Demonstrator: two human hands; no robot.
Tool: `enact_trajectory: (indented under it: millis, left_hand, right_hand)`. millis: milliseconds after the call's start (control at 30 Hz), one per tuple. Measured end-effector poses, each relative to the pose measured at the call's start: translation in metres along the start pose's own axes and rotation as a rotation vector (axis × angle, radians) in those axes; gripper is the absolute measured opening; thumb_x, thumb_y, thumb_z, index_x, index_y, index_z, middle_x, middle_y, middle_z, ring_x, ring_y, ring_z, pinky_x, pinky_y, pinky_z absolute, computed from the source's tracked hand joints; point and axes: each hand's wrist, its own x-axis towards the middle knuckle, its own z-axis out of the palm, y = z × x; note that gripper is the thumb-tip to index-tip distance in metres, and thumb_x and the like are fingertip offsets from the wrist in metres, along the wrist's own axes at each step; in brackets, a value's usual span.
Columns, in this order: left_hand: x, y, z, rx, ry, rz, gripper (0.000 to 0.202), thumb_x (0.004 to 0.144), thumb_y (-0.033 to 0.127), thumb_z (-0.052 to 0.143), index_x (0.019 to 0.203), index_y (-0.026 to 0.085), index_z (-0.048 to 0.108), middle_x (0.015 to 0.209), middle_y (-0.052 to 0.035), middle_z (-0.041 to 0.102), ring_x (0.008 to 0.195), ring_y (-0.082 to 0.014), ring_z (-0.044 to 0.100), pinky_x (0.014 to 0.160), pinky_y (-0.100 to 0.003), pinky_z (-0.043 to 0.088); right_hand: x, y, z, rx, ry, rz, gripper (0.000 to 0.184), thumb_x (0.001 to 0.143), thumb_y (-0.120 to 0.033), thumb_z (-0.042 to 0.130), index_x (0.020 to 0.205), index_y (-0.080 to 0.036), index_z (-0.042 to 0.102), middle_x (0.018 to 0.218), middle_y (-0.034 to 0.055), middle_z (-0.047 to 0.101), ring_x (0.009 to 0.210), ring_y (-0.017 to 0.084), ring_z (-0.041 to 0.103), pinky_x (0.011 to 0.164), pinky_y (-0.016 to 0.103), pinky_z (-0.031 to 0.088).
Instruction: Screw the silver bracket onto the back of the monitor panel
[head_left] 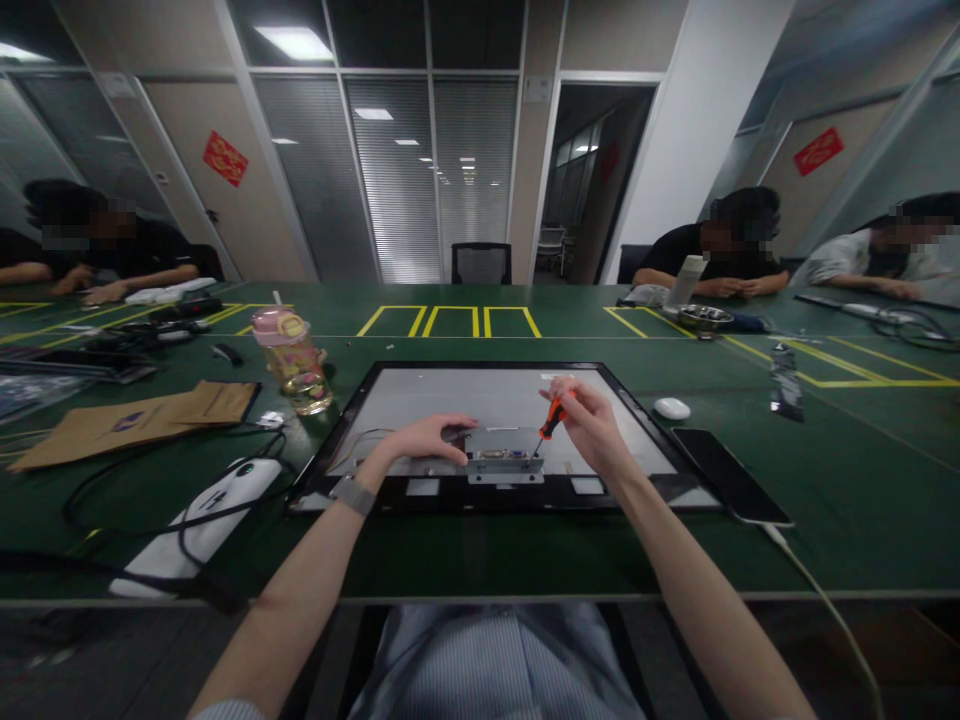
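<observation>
A flat display panel (pixel 442 390) with a black frame lies face down on the green table in front of me. Near its close edge stands a metal bracket (pixel 506 465) with connector ports. My right hand (pixel 585 415) is closed round the orange and black handle of a screwdriver (pixel 553 418), whose tip points down at the bracket's right end; whether it touches a screw is too small to tell. My left hand (pixel 435 440) rests at the bracket's left end, thumb and fingers around its edge, steadying contact partly hidden.
Left of the panel stand a pink-lidded bottle (pixel 291 360), a brown paper envelope (pixel 142 425) and a white power strip (pixel 199 530) with black cables. To the right lie a phone (pixel 731 475) on a cable and a white case (pixel 672 408). Several people sit across the table.
</observation>
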Motion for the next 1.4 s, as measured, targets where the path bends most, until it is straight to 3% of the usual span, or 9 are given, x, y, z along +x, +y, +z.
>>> enact_trajectory:
  millis: [133,400,633,733,867,967,1133,1300,1400]
  left_hand:
    - [0.001,-0.002,0.0,0.001,-0.01,-0.01,0.07,0.065,0.048,0.071,0.127,0.025,0.048,0.138,-0.0057,0.044,0.125,-0.0268,0.041,0.106,-0.041,0.029]
    - [0.001,-0.002,0.0,-0.002,-0.005,-0.011,0.07,0.064,0.048,0.071,0.126,0.025,0.049,0.139,-0.0052,0.043,0.126,-0.0279,0.039,0.106,-0.042,0.029]
    - [0.003,-0.005,0.001,-0.003,0.014,0.02,0.07,0.063,0.047,0.073,0.125,0.024,0.05,0.137,-0.0053,0.046,0.125,-0.0261,0.041,0.106,-0.039,0.029]
    - [0.003,-0.005,0.001,0.001,0.01,0.019,0.07,0.063,0.047,0.072,0.125,0.024,0.05,0.136,-0.0056,0.046,0.124,-0.0263,0.042,0.106,-0.04,0.029]
    - [0.002,-0.004,0.0,0.011,0.008,0.01,0.07,0.064,0.048,0.072,0.125,0.025,0.05,0.137,-0.0055,0.045,0.125,-0.0266,0.04,0.106,-0.04,0.028]
    - [0.001,-0.003,0.0,0.01,0.003,0.006,0.07,0.064,0.048,0.072,0.126,0.025,0.049,0.137,-0.0055,0.045,0.125,-0.0263,0.041,0.107,-0.039,0.029]
    - [0.002,-0.002,0.001,0.006,0.01,0.002,0.07,0.064,0.048,0.072,0.126,0.024,0.05,0.137,-0.0059,0.045,0.125,-0.0261,0.042,0.106,-0.039,0.029]
    - [0.001,-0.003,0.0,-0.003,0.009,-0.003,0.07,0.063,0.047,0.072,0.125,0.025,0.05,0.138,-0.0061,0.045,0.125,-0.0271,0.041,0.106,-0.041,0.029]
    - [0.001,-0.003,0.0,0.001,0.008,-0.004,0.069,0.064,0.047,0.072,0.126,0.026,0.05,0.138,-0.0057,0.045,0.125,-0.0272,0.041,0.107,-0.042,0.028]
  right_hand:
    - [0.0,0.0,0.002,0.006,-0.028,0.038,0.017,0.081,-0.037,0.06,0.093,-0.026,0.065,0.084,0.0022,0.062,0.083,0.017,0.058,0.094,0.042,0.043]
    - [0.0,-0.007,0.005,0.005,-0.049,0.027,0.024,0.085,-0.038,0.053,0.1,-0.023,0.063,0.091,0.0062,0.065,0.09,0.022,0.062,0.09,0.045,0.045]
    - [-0.002,0.003,0.002,-0.235,0.105,-0.083,0.009,0.076,-0.028,0.065,0.085,-0.026,0.066,0.084,0.0002,0.058,0.078,0.015,0.057,0.071,0.03,0.048]
    - [-0.003,0.001,0.002,-0.335,0.102,-0.127,0.013,0.082,-0.03,0.057,0.09,-0.025,0.067,0.09,0.002,0.06,0.084,0.017,0.058,0.078,0.032,0.047]
    - [-0.005,-0.002,0.004,-0.307,0.038,-0.11,0.027,0.089,-0.031,0.044,0.108,-0.024,0.062,0.101,0.005,0.064,0.089,0.02,0.062,0.087,0.04,0.045]
    - [-0.004,-0.002,0.004,-0.389,0.041,-0.115,0.025,0.087,-0.03,0.05,0.109,-0.025,0.061,0.095,0.0044,0.063,0.085,0.019,0.061,0.082,0.039,0.047]
    - [-0.003,0.001,0.003,-0.508,0.15,-0.234,0.012,0.076,-0.028,0.066,0.088,-0.026,0.066,0.085,0.0022,0.055,0.078,0.017,0.053,0.075,0.034,0.046]
    - [-0.006,-0.003,0.005,-0.45,0.066,-0.187,0.024,0.09,-0.028,0.044,0.104,-0.027,0.064,0.104,0.0054,0.058,0.095,0.021,0.057,0.086,0.039,0.044]
    - [-0.007,-0.002,0.006,-0.444,0.058,-0.17,0.027,0.09,-0.028,0.045,0.112,-0.027,0.059,0.099,0.0049,0.06,0.087,0.02,0.06,0.081,0.039,0.046]
